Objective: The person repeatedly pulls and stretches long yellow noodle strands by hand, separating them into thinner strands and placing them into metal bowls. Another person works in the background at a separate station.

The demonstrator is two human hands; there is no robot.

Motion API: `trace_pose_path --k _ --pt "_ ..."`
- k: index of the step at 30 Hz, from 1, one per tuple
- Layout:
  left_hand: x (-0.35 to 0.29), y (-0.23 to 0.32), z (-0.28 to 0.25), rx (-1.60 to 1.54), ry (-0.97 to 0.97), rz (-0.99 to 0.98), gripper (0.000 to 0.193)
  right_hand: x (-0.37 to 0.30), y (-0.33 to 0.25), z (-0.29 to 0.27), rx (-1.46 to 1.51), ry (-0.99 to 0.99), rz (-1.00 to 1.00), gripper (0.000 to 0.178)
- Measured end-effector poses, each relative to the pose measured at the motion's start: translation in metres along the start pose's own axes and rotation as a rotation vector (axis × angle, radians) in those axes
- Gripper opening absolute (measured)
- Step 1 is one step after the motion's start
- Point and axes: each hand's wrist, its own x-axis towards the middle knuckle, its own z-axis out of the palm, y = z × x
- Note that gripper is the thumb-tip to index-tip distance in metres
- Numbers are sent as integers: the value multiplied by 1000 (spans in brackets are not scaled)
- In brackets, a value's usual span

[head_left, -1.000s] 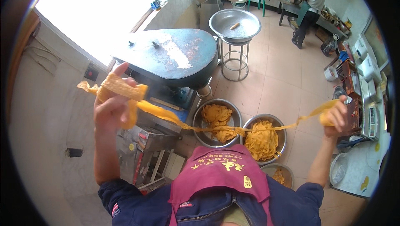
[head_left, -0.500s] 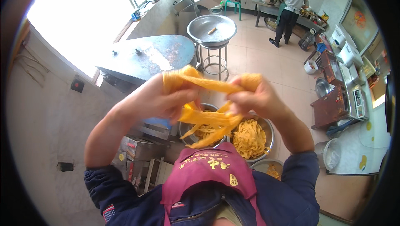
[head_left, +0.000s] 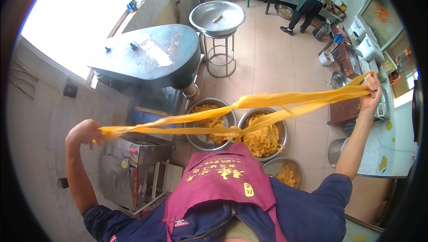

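Observation:
Long flat yellow strips, like wide noodles, stretch across in front of my chest between my two hands. My left hand is far out on the left, its fingers closed round one end of the bundle. Higher up on the right, my right hand grips the other end. Between them the strips split into upper and lower strands, and a knotted clump hangs near the middle. Below are two metal basins, the left basin and the right basin, both holding piles of similar yellow strips.
A third basin with a few strips stands nearer me. Ahead on the left is a machine with a rounded metal cover. Beside it, a wide metal bowl rests on a stool. A co-worker stands at the back bench.
My hands have moved from close together in front of me to wide apart. The bunched, looped strips are now drawn out long between them. The view has shifted slightly.

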Motion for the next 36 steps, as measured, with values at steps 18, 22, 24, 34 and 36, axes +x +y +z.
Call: trace_pose_path --k 18,22,24,34,36 --pt "75 -182 11 40 354 -388 15 19 -223 -142 -466 360 -505 8" --pt "8 -113 -14 -306 66 -190 27 13 -182 -133 -553 394 -358 25" --pt "-29 -63 -20 -454 -41 86 35 10 -155 -115 -514 214 -170 40" --pt "-83 105 27 -1125 -282 1185 54 -41 62 101 -758 -385 113 86" --pt "-88 142 40 -1161 -397 1382 70 -54 102 140 -751 -480 101 84"
